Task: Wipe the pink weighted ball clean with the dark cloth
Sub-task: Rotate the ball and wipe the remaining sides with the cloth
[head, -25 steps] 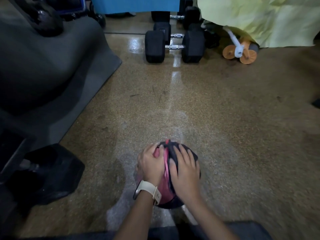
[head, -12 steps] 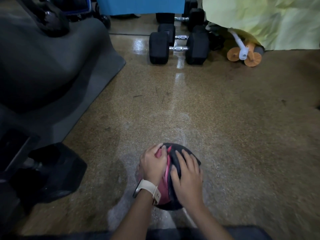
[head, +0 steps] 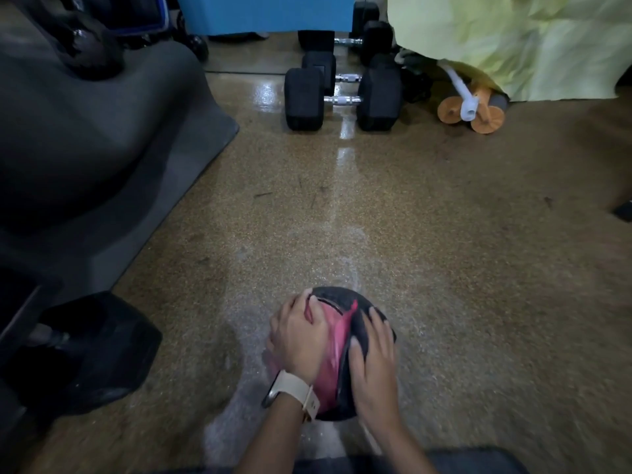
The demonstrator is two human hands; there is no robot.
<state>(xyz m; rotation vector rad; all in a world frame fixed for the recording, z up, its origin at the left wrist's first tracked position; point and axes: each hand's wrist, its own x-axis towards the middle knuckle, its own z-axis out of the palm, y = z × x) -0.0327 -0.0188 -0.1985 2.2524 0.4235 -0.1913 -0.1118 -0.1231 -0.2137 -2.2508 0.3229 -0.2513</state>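
The pink weighted ball [head: 333, 350], pink with black textured panels, sits on the floor close in front of me. My left hand [head: 297, 336], with a pale watch on the wrist, cups the ball's left side, fingers curved over its top. Flat on the ball's right side lies my right hand [head: 374, 367], its spread fingers pressing the dark cloth [head: 362, 331] against the surface. Most of the cloth is hidden under that hand and is hard to tell from the ball's black panels.
Black hex dumbbells [head: 342, 97] stand ahead on the speckled floor. An orange ab-wheel [head: 472, 112] lies by a yellow-green cover [head: 513, 42]. A grey mat [head: 102, 148] fills the left side, and another large dumbbell [head: 92, 350] lies at the near left.
My right hand has slid with the cloth down the ball's right side toward me, uncovering the black top. My left hand has stayed on the left side.
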